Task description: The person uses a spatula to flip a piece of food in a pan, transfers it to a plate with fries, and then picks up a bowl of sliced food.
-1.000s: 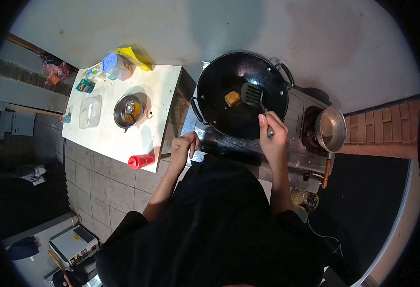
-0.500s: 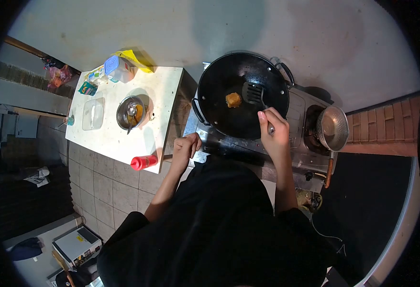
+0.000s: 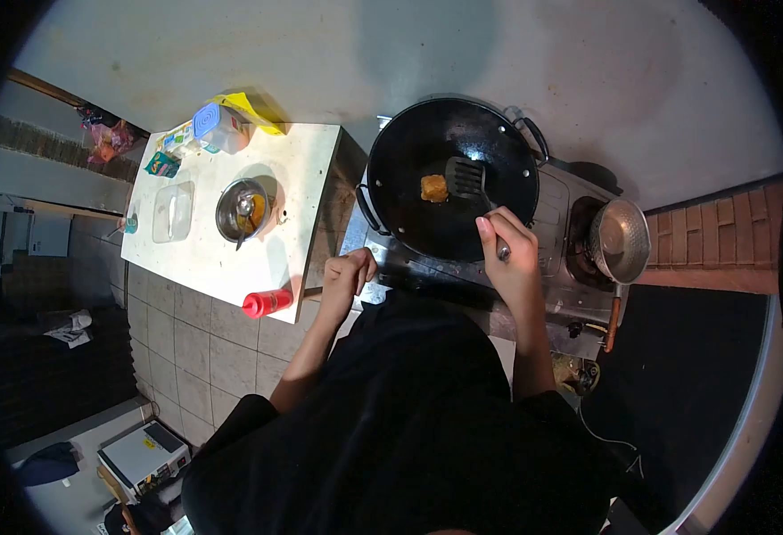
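Observation:
A large black wok (image 3: pixel 409 209) with two loop handles stands on the stove. In it lies a browned, square piece of food (image 3: pixel 433 188). My right hand (image 3: pixel 513 250) is closed round the handle of a slotted spatula (image 3: pixel 466 178), whose dark blade is just right of the food, inside the wok. My left hand (image 3: pixel 348 270) hangs below the wok's left handle, its fingers curled in. What it holds, if anything, is hidden.
To the right, a steel saucepan (image 3: pixel 619 239) sits on the other burner of the stove (image 3: pixel 548 223). The white table (image 3: pixel 195 263) at left bears a metal bowl (image 3: pixel 229 214) of yellow liquid, a clear tray (image 3: pixel 172 212), a lidded container (image 3: pixel 218 129) and a red bottle (image 3: pixel 267 303).
The spatula blade has shifted slightly left, towards the food. My right hand has moved a little left with it, and the food looks turned or nudged slightly. My left hand stays in place.

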